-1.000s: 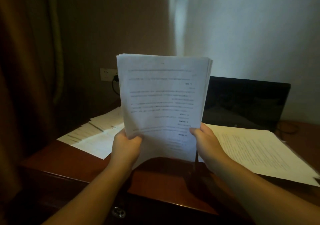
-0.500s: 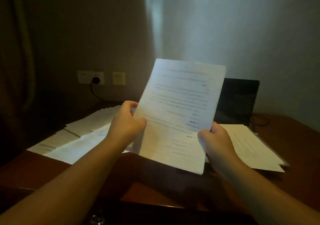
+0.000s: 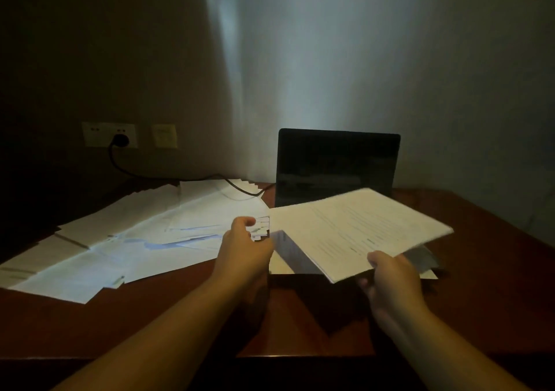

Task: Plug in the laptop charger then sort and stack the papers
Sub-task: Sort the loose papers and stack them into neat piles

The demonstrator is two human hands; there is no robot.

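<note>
My right hand grips the near edge of a thick stack of printed papers, which lies almost flat just above the desk in front of the open laptop with its dark screen. My left hand is curled at the stack's left corner; I cannot tell whether it holds the paper. More sheets lie under the stack. Loose papers are spread over the left of the desk. The charger plug sits in the wall socket, and its black cable runs toward the laptop.
The wooden desk has a bare strip along its front edge and at the right. A second wall plate is beside the socket. Walls stand close behind the desk; the room is dim.
The stack has come down from upright in front of me to nearly flat over the desk on the right. My left hand has left its grip on the stack's side.
</note>
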